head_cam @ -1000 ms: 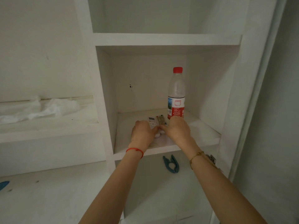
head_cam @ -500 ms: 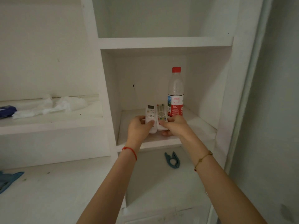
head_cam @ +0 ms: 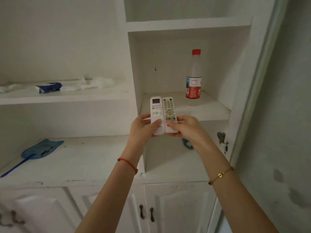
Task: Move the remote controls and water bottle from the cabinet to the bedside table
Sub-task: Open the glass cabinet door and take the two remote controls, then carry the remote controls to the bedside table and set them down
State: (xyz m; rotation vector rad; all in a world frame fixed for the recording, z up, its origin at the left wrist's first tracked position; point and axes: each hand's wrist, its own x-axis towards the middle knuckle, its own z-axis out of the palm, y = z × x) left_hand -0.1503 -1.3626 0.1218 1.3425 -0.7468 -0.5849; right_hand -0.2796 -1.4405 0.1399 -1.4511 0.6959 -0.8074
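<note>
Two white remotes are held side by side in front of the cabinet shelf (head_cam: 210, 113). The air-conditioner remote (head_cam: 156, 110), with a small screen, is gripped by my left hand (head_cam: 143, 128). The TV remote (head_cam: 170, 110), with many coloured buttons, is gripped by my right hand (head_cam: 183, 128). Both remotes are lifted clear of the shelf, tops pointing up. A clear water bottle (head_cam: 193, 76) with red cap and red label stands upright at the back right of that shelf, apart from both hands.
A blue clip (head_cam: 186, 144) lies in the compartment below, partly hidden by my right wrist. On the left ledges lie crumpled plastic with a blue packet (head_cam: 48, 87) and a blue fly swatter (head_cam: 38, 151). Closed cabinet doors with dark handles (head_cam: 146, 214) are beneath.
Both hands picked the two remotes up off the shelf and drew them toward me and up. The view pulled back, showing the lower doors. The bottle stayed put.
</note>
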